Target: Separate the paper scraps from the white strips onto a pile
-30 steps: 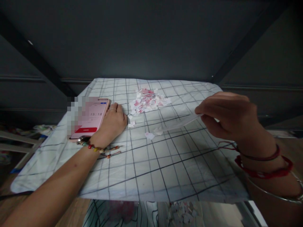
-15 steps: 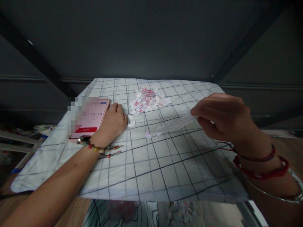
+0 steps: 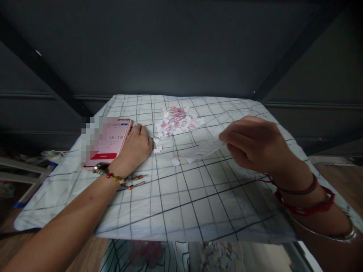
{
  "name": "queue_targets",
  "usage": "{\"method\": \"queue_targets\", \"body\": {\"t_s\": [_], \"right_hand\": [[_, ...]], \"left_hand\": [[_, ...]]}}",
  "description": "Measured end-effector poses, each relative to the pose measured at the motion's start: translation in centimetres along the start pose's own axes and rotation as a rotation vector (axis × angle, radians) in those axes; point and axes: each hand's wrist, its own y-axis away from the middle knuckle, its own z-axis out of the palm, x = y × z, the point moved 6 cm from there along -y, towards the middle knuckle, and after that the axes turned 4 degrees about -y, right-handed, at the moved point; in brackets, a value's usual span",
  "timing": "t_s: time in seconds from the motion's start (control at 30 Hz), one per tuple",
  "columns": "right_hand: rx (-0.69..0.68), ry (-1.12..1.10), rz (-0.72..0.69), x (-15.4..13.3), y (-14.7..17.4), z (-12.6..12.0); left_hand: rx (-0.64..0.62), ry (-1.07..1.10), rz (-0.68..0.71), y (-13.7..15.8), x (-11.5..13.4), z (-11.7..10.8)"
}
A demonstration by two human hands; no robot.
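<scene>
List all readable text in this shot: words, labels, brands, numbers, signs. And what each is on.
"15:19" on the phone screen; pixelation hides whatever is left of it.
Blue tag, red button and small grey lines on that screen: too small to read.
Paper scraps: none readable.
Sheet in the right hand: blurred, none readable.
No brand legible anywhere.

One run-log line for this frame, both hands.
left hand: resting on cloth by phone | right hand: pinching thin sheet | scraps: heaped on cloth
</scene>
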Motion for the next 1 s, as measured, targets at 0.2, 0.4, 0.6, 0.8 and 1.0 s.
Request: {"method": "queue_targets", "body": {"t_s": [0.2,0.4,0.6,0.8,1.0], "right_hand": [[0.038,-0.003,0.097,0.9,0.3,0.1],[0.031,0.024,0.055,0.4,0.1,0.5],[0.024,0.060,0.141,1.0,0.2,0.9],[0.064,-0.120,-0.020,-1.0,-0.5,0.7],[0.023,-0.131,0.026,0.8,0.1,0.8]], "left_hand": [[0.003,0.022,0.001,0.0,0.0,0.0],[0.004,0.016,0.019,0.0,-0.1,0.3],[0.047,0.013,0.024,0.0,-0.3,0.3],[0.036,0.034,0.020,0.1,-0.3,0.3],[0.034,0.037,0.015,0.1,-0.4,0.4]]}}
